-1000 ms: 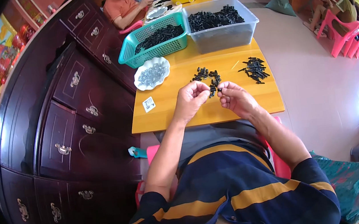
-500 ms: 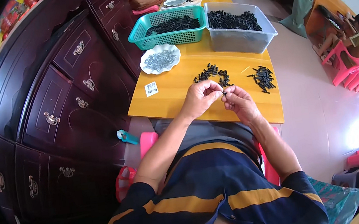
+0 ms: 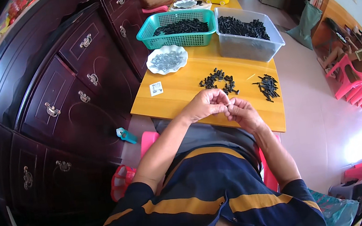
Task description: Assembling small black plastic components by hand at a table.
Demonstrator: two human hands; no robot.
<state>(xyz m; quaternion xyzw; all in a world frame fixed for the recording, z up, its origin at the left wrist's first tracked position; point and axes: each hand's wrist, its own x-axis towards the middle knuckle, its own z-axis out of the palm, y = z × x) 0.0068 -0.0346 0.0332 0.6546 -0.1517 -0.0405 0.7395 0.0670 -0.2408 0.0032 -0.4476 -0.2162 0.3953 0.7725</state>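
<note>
Head view: your bare left hand point(image 3: 207, 104) and bare right hand point(image 3: 245, 114) meet, fingers pinched closed, contents hidden; small black cylinders point(image 3: 210, 82) lie at 12 o'clock.

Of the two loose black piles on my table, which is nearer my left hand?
The left pile, curving just beyond your left hand. The right pile is farther off, near the right edge of the table.

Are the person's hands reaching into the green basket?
No, the left hand and right hand are close together near the front edge of the wooden table, away from the green basket.
</note>
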